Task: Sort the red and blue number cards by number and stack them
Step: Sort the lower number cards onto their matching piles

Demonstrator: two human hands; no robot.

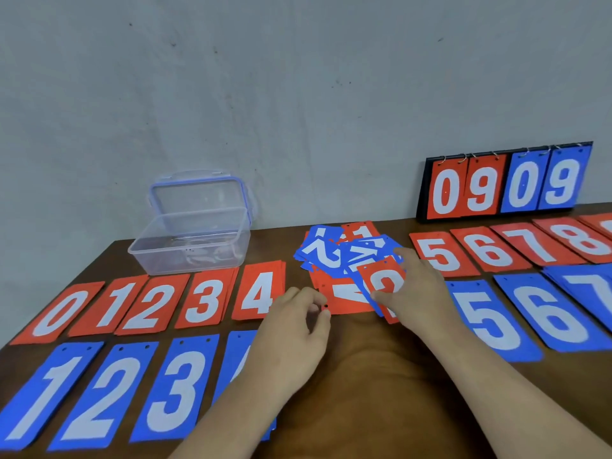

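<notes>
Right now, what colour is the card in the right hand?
Red card, white digit, in the right hand; head view.

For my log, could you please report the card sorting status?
Right hand pinching red card at mixed pile. Left hand at pile's edge, grip unclear. Nothing blocking.

A clear lidded box [188,246] sits open on the brown table [275,246].

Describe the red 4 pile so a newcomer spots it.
On the brown table, find the clear plastic box at back left. In front of it runs a row of red piles; the red 4 pile ends that row on the right, beside the left hand, its white 4 unlike the neighbouring 3.
</notes>
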